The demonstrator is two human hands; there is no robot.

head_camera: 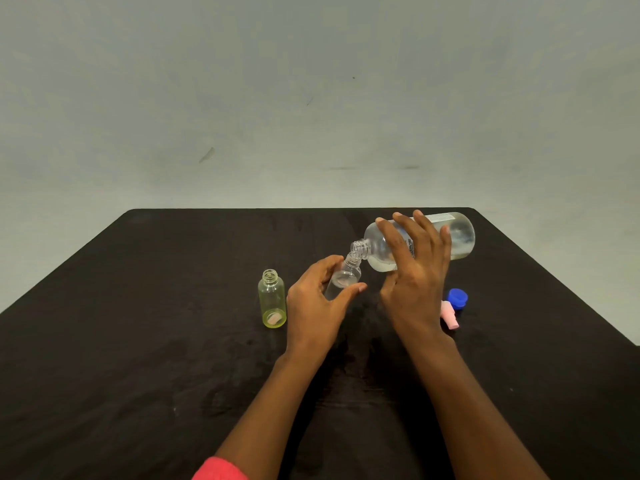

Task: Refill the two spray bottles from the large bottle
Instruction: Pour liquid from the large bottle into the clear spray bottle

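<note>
My right hand (415, 271) grips the large clear bottle (457, 233), tipped almost flat with its open neck pointing left and clear liquid pooled along its lower side. That neck meets the mouth of a small clear spray bottle (344, 277), which my left hand (317, 306) holds tilted between thumb and fingers above the table. A second small bottle (272, 299), yellow-tinted and uncapped, stands upright just left of my left hand.
A blue cap (458, 298) and a pink spray cap (449, 316) lie on the black table (138, 341) right of my right wrist. A pale wall rises behind the table's far edge.
</note>
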